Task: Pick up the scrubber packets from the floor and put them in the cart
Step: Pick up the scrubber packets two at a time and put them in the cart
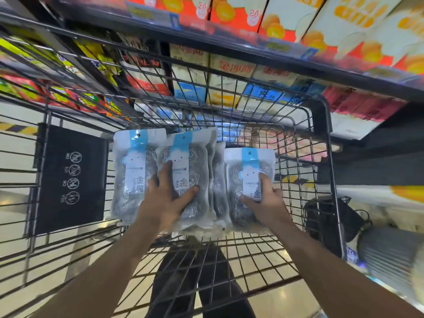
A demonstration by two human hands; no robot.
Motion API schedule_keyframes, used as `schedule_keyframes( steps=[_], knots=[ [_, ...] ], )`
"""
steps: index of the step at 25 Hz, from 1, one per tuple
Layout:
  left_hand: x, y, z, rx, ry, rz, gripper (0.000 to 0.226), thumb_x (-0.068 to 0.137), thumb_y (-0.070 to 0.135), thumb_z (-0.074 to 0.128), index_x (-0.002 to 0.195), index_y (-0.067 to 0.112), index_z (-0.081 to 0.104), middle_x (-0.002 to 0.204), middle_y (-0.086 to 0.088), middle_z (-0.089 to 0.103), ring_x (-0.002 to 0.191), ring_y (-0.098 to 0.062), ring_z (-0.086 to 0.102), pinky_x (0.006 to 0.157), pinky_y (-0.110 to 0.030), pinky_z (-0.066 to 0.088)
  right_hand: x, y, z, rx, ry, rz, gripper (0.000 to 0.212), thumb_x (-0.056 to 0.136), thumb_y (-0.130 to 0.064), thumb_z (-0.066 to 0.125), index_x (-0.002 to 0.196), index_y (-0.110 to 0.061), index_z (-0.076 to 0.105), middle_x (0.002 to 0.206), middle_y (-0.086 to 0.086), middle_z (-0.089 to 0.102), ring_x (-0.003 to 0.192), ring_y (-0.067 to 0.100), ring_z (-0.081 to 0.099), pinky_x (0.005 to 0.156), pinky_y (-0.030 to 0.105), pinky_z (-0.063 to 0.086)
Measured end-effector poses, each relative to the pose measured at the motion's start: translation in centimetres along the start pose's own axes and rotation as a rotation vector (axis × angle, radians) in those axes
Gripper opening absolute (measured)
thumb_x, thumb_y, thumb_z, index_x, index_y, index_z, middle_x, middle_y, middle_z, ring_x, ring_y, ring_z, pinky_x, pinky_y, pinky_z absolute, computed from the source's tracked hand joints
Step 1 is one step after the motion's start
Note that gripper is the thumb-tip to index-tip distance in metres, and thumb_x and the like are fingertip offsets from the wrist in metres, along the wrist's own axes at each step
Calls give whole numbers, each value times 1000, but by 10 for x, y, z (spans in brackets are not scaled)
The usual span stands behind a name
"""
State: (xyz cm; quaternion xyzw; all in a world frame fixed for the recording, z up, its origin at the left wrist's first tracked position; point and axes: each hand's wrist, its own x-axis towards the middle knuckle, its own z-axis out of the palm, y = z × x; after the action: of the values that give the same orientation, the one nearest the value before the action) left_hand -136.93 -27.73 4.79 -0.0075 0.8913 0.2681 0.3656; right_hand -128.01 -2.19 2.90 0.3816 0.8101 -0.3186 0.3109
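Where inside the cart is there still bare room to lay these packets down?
Bare mesh shows on the cart floor nearest the person, below both hands, and in a strip between the right-hand packet and the right wall. The middle is crowded: the left hand holds overlapping packets, the right hand another, nearly side by side.

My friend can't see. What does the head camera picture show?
Two hands hold scrubber packets inside a wire shopping cart: the left hand grips a fanned bundle of packets, the right hand grips a single packet. Store shelves of boxed goods stand beyond the cart.
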Motion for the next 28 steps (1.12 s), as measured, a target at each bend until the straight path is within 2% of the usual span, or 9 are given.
schedule_keyframes(
  steps=[3,6,11,15,16,18,23,25,28],
  knots=[
    [-3,6,-17,137,-10,-10,105,74,96,45,159,41,15,160,-19,28,139,-47,40,109,-64,41,-18,-15,-18,-305,-7,1,76,96,-67,55,158,-38,22,144,17,39,132,42,49,104,56,53],
    [-42,39,-56,172,17,2,96,73,97,39,149,39,36,156,-16,36,136,-45,45,107,-59,43,-65,-32,-62,-475,53,-134,72,100,-66,45,157,-24,32,151,18,43,137,41,45,107,55,51],
    [-119,103,-114,418,176,121,83,83,84,40,150,36,45,158,-7,39,141,-36,43,110,-53,40,-153,-51,-131,-465,305,-299,67,99,-62,34,153,-23,43,156,12,46,138,38,46,108,50,48],
    [-175,162,-147,487,407,321,73,82,81,35,137,41,60,146,-3,53,134,-32,50,107,-54,42,-219,-46,-185,-369,527,-404,74,95,-62,29,155,-21,45,155,10,52,138,38,49,111,53,47],
    [-184,178,-152,509,446,378,70,83,80,37,137,41,60,147,-3,52,134,-32,49,109,-55,41,-234,-41,-197,-360,552,-391,75,95,-62,28,156,-21,45,156,9,51,139,38,49,112,53,46],
    [-199,212,-161,587,411,465,68,88,78,37,144,43,53,154,-4,45,141,-32,41,114,-56,35,-259,-28,-216,-329,639,-346,77,92,-63,28,154,-21,48,156,9,52,136,39,52,111,53,47],
    [-211,290,-156,650,418,741,90,70,89,16,141,49,55,159,-2,44,146,-40,36,113,-62,31,-304,16,-242,-217,747,-136,73,85,-65,44,138,-20,67,136,10,70,115,45,67,94,56,58],
    [-221,320,-141,691,346,856,90,69,89,16,141,51,53,162,1,40,149,-40,32,116,-62,26,-327,38,-243,-167,786,-11,76,87,-67,43,145,-21,61,145,11,65,124,49,62,99,60,54],
    [-236,347,-108,777,262,1027,87,70,88,17,140,51,54,160,1,43,148,-38,35,115,-64,28,-368,66,-231,-98,827,185,79,94,-70,37,160,-27,39,165,9,42,144,46,44,116,57,39]
  ],
)
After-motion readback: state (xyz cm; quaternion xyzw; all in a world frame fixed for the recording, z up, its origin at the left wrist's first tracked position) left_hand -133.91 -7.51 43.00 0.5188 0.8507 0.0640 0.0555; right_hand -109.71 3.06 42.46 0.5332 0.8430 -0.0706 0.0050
